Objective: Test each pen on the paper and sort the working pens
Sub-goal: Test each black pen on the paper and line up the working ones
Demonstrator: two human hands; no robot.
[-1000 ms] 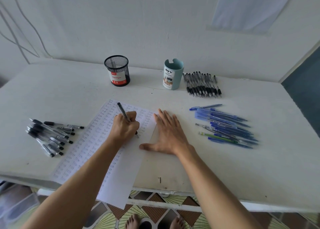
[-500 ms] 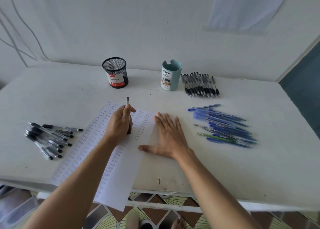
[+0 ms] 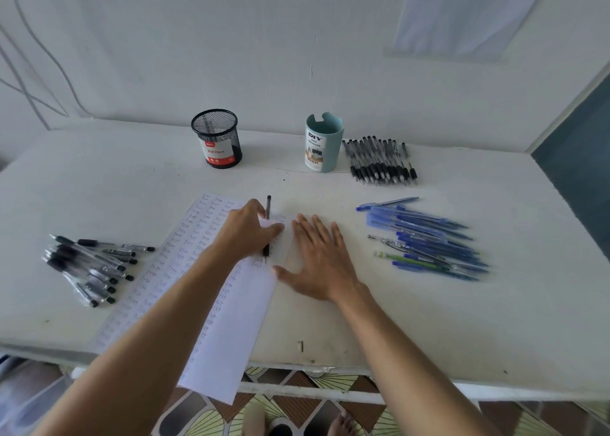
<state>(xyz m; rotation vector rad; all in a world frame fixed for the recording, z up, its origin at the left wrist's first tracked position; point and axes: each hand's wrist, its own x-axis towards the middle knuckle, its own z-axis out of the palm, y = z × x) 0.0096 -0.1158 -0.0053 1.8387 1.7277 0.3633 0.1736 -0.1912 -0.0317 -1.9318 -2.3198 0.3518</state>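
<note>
— Paper [image 3: 237,320] on the bench [image 3: 429,320]: inside the edges?
— No. Its near end hangs over the front edge. Open surface lies between it and both cups.
— Piles?
— On the right, blue pens [image 3: 425,237]; on the left, black pens [image 3: 89,264]; a black row [image 3: 379,161] beside the teal cup [image 3: 323,142].
— Writing?
— The mesh cup [image 3: 216,138] reads "Ball Pens", the teal cup "DIY Desk Organizer". Columns of "test" fill the sheet.
— Hands?
— The left hand [image 3: 244,234] grips a black pen [image 3: 268,208] over the paper; the right hand [image 3: 320,260] lies flat, fingers spread.
</note>
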